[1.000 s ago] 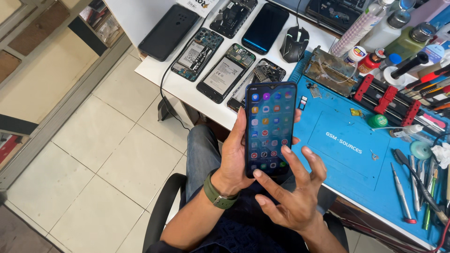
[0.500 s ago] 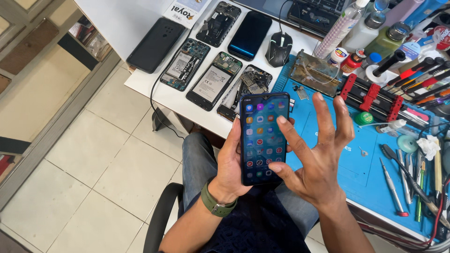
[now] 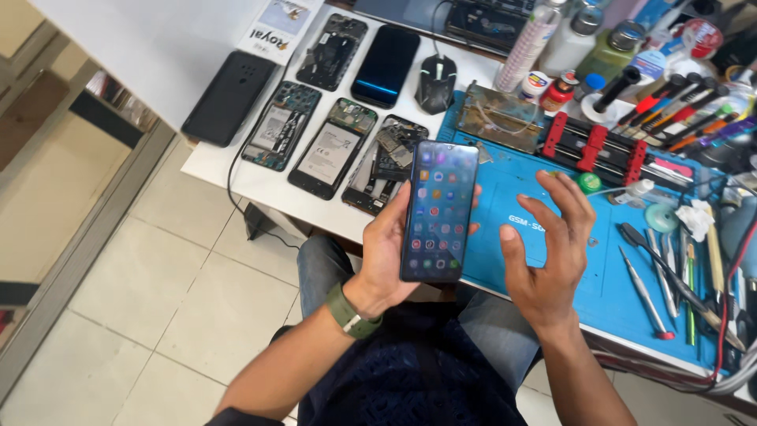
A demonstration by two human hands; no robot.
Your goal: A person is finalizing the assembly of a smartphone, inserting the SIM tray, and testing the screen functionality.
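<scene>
One black slab smartphone (image 3: 438, 211), screen lit with icon grid, gripped upright in left hand (image 3: 388, 256) above near edge of blue rubber repair mat (image 3: 552, 268). Right hand (image 3: 548, 252) empty, fingers spread, just beside phone, not touching. Phone assembled and powered. Four opened phones (image 3: 331, 150) lie on white worktop's left end, unrepaired.

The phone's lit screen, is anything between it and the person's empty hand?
Nothing visible. The right hand hangs open beside the phone, not touching it, with only the blue mat behind the gap. The left hand grips the phone from behind.
</scene>
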